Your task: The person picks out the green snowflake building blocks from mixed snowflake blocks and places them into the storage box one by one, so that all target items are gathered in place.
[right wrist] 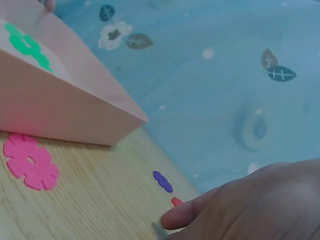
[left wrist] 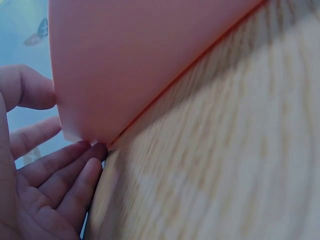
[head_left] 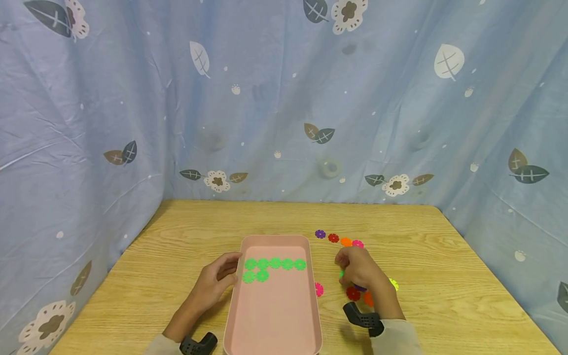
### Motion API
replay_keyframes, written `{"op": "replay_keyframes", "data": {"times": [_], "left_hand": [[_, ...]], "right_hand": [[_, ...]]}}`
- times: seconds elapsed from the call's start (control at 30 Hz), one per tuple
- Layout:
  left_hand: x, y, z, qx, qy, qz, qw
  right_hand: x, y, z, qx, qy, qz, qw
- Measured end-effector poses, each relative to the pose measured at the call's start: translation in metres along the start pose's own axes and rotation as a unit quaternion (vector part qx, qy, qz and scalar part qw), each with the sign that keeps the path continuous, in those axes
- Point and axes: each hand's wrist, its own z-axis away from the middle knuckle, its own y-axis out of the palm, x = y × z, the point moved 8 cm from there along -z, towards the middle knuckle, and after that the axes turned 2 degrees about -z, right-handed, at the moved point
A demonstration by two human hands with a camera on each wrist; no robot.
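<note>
A pink rectangular tray (head_left: 284, 325) holds several green notched flower discs (head_left: 275, 263), laid in a row of several with two below at the left. My left hand (head_left: 214, 283) rests against the tray's left side; in the left wrist view its fingertips (left wrist: 92, 170) touch the wall near the bottom edge. To the right of the tray, my right hand (head_left: 361, 268) is bent down over the table, thumb and fingers curled about a green disc (head_left: 341, 275) that shows only in part. Beneath this hand, a purple disc (head_left: 360, 288) is mostly covered.
Behind the right hand, purple (head_left: 320, 234), dark red (head_left: 334, 238), orange (head_left: 345, 241) and pink (head_left: 357, 244) discs lie in a line. Nearer are red (head_left: 353, 294), orange (head_left: 369, 299) and yellow (head_left: 394, 284) ones. A pink disc (right wrist: 31, 161) lies beside the tray. A curtain (head_left: 284, 98) hangs behind the table.
</note>
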Motion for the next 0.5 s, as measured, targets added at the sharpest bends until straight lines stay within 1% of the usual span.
{"op": "replay_keyframes", "data": {"times": [0.2, 0.37, 0.5], "left_hand": [[0.0022, -0.0007, 0.0002, -0.003, -0.002, -0.002, 1.0], [0.0027, -0.0004, 0.0001, 0.0, 0.003, -0.006, 1.0], [0.0029, -0.0001, 0.0, 0.003, 0.003, -0.004, 1.0]], "right_hand": [[-0.0004, 0.0008, -0.0026, -0.015, -0.001, 0.009, 0.9998], [0.0005, 0.0019, -0.0047, -0.026, 0.002, 0.035, 0.999], [0.0013, 0.0031, -0.0061, -0.034, 0.007, 0.046, 0.9983]]}}
